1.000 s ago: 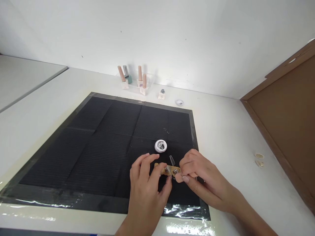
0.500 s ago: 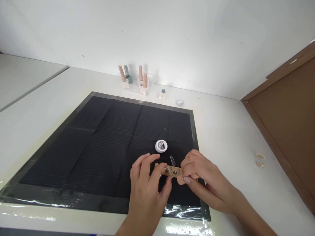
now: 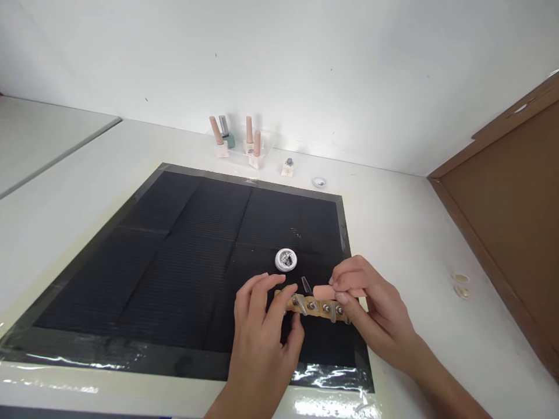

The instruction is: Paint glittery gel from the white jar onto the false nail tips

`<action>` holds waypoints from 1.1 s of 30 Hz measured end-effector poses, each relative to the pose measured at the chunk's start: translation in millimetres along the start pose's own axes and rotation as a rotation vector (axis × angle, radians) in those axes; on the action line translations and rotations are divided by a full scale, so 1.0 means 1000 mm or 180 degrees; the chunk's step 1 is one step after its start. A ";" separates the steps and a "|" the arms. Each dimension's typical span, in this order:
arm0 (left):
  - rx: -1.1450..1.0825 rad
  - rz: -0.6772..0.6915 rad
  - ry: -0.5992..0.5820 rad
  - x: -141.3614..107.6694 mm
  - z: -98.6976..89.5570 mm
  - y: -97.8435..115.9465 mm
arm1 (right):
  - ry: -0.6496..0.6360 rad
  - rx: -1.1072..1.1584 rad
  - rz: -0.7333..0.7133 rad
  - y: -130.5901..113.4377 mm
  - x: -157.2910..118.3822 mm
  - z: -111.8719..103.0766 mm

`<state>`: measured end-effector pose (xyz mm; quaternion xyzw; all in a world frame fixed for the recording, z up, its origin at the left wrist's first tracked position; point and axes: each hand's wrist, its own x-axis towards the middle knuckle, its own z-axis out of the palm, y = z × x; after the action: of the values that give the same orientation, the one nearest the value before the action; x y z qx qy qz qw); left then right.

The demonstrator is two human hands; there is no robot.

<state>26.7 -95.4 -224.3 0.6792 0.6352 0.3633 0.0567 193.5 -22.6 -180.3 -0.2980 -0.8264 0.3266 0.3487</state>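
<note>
My left hand (image 3: 264, 329) steadies the left end of a tan nail tip stand (image 3: 323, 308), forefinger at its far side and thumb at its near side. Clear nail tips (image 3: 301, 304) sit on the stand among small round metal studs. In my right hand (image 3: 371, 299) is a peach nail polish cap (image 3: 324, 292), pinched between thumb and fingers and lying almost level above the stand. Its brush cannot be made out. A loose clear nail tip (image 3: 305, 284) lies just beyond the stand. Behind it is a small round white pot (image 3: 286, 260) with silvery bits inside.
A black mat (image 3: 183, 256) is taped to the white table. Behind it are nail polish bottles (image 3: 254, 152) in a clear tray, a capless bottle (image 3: 287, 167) and a small round lid (image 3: 319, 182). Two small round pieces (image 3: 461, 285) lie at right, near a brown board (image 3: 506, 209).
My right hand has lifted up and away from the stand, turning the peach cap sideways. More of the stand's right part shows. My left hand has barely moved.
</note>
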 end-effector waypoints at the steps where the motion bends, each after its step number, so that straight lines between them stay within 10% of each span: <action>1: -0.0030 -0.0004 -0.0015 0.000 0.000 0.000 | 0.0024 0.0004 -0.0020 0.001 0.000 0.001; 33: -0.0258 -0.0050 0.0036 -0.001 -0.005 0.002 | -0.0141 -0.0084 -0.0209 0.001 0.004 0.009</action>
<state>25.6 -98.9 -220.4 0.6692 0.6256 0.3922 0.0835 184.0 -21.8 -184.7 -0.2681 -0.8475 0.3105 0.3368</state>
